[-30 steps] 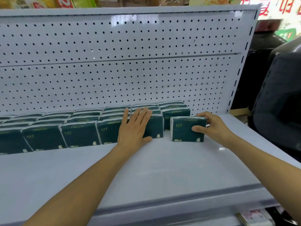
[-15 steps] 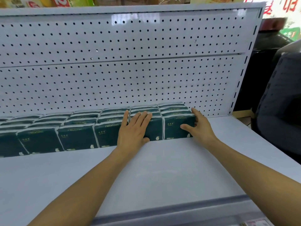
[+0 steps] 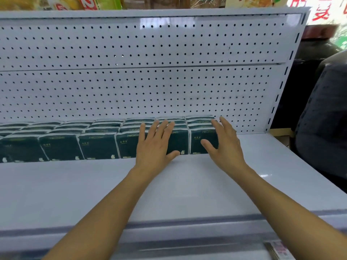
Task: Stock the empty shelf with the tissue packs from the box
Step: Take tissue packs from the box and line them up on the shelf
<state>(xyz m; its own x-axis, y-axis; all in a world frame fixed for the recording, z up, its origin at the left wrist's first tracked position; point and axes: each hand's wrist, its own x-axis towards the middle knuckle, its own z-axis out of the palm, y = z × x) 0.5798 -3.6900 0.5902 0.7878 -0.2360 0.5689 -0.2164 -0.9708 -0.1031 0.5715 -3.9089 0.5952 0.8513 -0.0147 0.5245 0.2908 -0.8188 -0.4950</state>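
Note:
Dark green tissue packs point(image 3: 97, 145) stand in rows several deep along the back of the white shelf point(image 3: 169, 190), against the pegboard. The rightmost front pack point(image 3: 199, 143) sits flush with the row. My left hand point(image 3: 155, 145) lies flat with straight fingers on the front of the pack beside it. My right hand point(image 3: 223, 145) is spread at the right end of the row, its thumb across the front of the rightmost pack and its fingers along that pack's right side. The box is out of view.
The white pegboard back panel point(image 3: 150, 91) rises behind the packs. Bare shelf point(image 3: 272, 158) extends to the right of the row, up to the slotted upright point(image 3: 281, 85). A dark bulky object point(image 3: 323, 119) stands beyond the shelf's right end. Price labels point(image 3: 279, 250) sit below the front lip.
My right hand slid the last pack left and back until it joined the row, then loosened its fingers around it. My left hand stayed pressed on the neighbouring pack.

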